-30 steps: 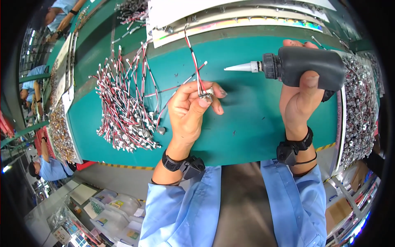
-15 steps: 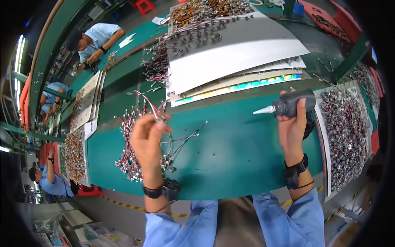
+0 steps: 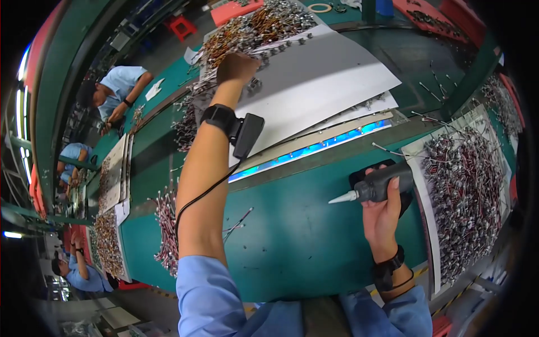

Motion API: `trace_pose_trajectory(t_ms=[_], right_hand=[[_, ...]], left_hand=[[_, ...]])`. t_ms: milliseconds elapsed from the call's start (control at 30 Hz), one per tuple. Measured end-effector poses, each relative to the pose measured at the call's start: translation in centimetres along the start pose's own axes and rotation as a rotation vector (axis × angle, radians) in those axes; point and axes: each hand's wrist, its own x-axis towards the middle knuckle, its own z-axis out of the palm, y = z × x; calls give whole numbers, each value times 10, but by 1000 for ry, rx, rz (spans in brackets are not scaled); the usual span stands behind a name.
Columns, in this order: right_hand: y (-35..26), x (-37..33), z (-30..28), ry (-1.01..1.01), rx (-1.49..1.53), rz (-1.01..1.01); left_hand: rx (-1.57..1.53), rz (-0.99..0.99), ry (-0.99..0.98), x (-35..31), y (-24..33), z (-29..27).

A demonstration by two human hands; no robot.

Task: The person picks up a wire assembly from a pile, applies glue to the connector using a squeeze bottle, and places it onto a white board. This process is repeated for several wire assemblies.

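Note:
My right hand (image 3: 380,222) is wrapped round a dark squeeze bottle (image 3: 387,182), whose pale tapered nozzle (image 3: 343,196) points left above the green mat (image 3: 297,241). My left arm stretches far forward, and my left hand (image 3: 238,67) is over the left edge of a grey-white sheet (image 3: 337,70). It is beside a dense heap of small wired metal parts (image 3: 264,25); its fingers are in shadow and hard to make out. Nearer me, a bunch of parts with red and white leads (image 3: 166,238) lies left of my forearm, partly hidden by it. A few loose leads (image 3: 240,222) lie right of it.
At the right a board (image 3: 424,208) carries a thick layer of wired parts (image 3: 466,202). Stacked boards with a shiny strip (image 3: 314,149) lie under the sheet. A green post (image 3: 477,73) stands at the right. Co-workers in blue (image 3: 120,84) sit at the left.
My left hand has gone from the near bunch, where it held a part with red and white leads, forward to the sheet. The bottle in my right hand sits slightly lower and further left in view.

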Motion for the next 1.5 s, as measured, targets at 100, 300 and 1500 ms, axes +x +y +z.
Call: trace_pose_trajectory(t_ms=[100,300,1500], right_hand=[[-6,1,-4,7,23,-1],[-12,4,-10,41,50,-25],[43,-22,32,-267,-102,134]], left_hand=[[103,-52,-25,14,7,31],[176,-20,63,4,17,47],[87,-237,139,-444,-151,-2]])
